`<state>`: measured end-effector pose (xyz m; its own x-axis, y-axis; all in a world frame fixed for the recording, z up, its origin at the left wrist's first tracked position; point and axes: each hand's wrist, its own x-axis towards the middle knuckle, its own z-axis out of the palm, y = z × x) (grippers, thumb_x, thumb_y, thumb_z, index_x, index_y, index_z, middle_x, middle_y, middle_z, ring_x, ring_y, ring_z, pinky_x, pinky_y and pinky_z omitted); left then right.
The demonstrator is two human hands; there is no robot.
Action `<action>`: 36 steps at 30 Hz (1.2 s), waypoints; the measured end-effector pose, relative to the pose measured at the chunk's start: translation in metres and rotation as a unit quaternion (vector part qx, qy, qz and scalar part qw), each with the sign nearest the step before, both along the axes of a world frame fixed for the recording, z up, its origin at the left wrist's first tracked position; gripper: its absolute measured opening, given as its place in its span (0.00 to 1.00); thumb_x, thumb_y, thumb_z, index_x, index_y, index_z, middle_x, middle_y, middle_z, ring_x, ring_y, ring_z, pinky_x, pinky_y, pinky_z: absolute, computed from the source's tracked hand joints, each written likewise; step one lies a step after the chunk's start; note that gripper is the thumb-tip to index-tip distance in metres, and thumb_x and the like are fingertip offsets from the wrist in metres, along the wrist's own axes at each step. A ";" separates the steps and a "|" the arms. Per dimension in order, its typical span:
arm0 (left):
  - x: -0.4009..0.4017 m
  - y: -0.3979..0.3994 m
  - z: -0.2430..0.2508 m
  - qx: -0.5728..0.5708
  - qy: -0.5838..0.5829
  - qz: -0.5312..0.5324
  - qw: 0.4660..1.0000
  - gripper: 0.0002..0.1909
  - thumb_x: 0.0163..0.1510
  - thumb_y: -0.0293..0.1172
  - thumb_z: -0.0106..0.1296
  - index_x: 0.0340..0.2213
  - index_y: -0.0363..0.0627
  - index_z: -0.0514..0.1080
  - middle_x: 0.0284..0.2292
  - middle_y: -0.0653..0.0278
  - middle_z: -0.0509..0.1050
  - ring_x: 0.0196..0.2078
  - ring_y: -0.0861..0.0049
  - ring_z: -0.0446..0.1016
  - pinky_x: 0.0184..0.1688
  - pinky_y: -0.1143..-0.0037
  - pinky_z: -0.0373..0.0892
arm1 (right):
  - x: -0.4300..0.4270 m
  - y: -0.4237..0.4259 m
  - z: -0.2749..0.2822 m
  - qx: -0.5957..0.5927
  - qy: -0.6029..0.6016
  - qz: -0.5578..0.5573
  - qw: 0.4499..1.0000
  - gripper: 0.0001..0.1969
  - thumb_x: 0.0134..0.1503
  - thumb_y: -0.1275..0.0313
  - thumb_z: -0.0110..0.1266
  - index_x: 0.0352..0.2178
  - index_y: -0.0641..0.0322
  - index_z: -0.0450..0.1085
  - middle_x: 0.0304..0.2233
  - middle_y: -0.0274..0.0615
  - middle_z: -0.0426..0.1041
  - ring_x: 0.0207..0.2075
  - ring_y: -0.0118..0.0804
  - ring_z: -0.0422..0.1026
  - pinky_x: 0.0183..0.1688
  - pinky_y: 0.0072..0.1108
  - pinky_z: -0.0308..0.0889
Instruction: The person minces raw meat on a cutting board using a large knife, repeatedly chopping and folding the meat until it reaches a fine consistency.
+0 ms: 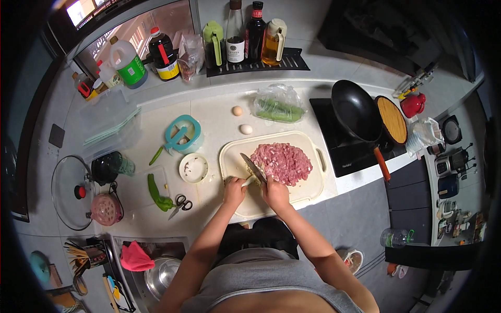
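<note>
On a cream plastic cutting board lies a mound of chopped raw pink meat. My right hand grips a kitchen knife, its blade angled up and left along the near left edge of the meat. My left hand rests at the board's near left part, fingers closed on a pale stalk, maybe scallion, whose end points towards the blade. Small pale chopped bits lie beside the blade, partly hidden by it. The knife's handle is covered by my right hand.
Two eggs and a bag of green vegetables lie behind the board. Left are a white bowl, a teal-lidded container, a green pepper and scissors. A wok stands on the cooktop at right.
</note>
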<state>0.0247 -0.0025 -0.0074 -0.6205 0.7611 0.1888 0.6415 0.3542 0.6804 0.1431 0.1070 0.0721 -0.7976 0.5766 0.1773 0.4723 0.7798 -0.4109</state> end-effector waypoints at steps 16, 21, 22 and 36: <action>-0.003 0.003 0.003 -0.015 -0.011 0.004 1.000 0.08 0.37 0.24 0.53 0.25 0.40 0.70 0.26 0.53 0.68 0.30 0.59 0.68 0.33 0.68 0.65 | -0.005 0.005 -0.014 -0.029 -0.115 0.012 0.993 0.15 0.48 0.68 0.44 0.33 0.72 0.62 0.13 0.53 0.67 0.15 0.50 0.68 0.19 0.35 0.64; 0.000 0.005 0.003 -0.010 -0.004 0.005 1.000 0.08 0.37 0.25 0.54 0.24 0.38 0.68 0.23 0.53 0.68 0.29 0.58 0.68 0.32 0.67 0.65 | -0.001 0.002 -0.025 -0.006 -0.083 0.010 0.997 0.14 0.47 0.67 0.45 0.30 0.71 0.62 0.12 0.53 0.67 0.15 0.50 0.68 0.18 0.35 0.64; 0.000 0.005 0.004 -0.027 -0.011 0.011 1.000 0.09 0.36 0.25 0.54 0.23 0.38 0.67 0.23 0.52 0.68 0.28 0.58 0.68 0.32 0.67 0.65 | -0.003 0.005 -0.024 -0.005 -0.080 0.011 0.997 0.14 0.47 0.67 0.45 0.30 0.71 0.62 0.12 0.53 0.67 0.15 0.50 0.68 0.18 0.35 0.64; -0.003 0.003 0.003 0.002 -0.008 0.025 1.000 0.09 0.35 0.24 0.56 0.22 0.39 0.66 0.23 0.52 0.68 0.27 0.57 0.68 0.31 0.66 0.65 | -0.007 -0.003 -0.003 -0.031 -0.059 0.006 0.998 0.10 0.47 0.67 0.46 0.24 0.65 0.62 0.14 0.53 0.67 0.16 0.52 0.68 0.20 0.36 0.64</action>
<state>0.0220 0.0007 -0.0042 -0.6612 0.7278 0.1819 0.6123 0.3835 0.6914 0.1361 0.1037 0.0692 -0.8181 0.5732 0.0453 0.5109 0.7608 -0.4003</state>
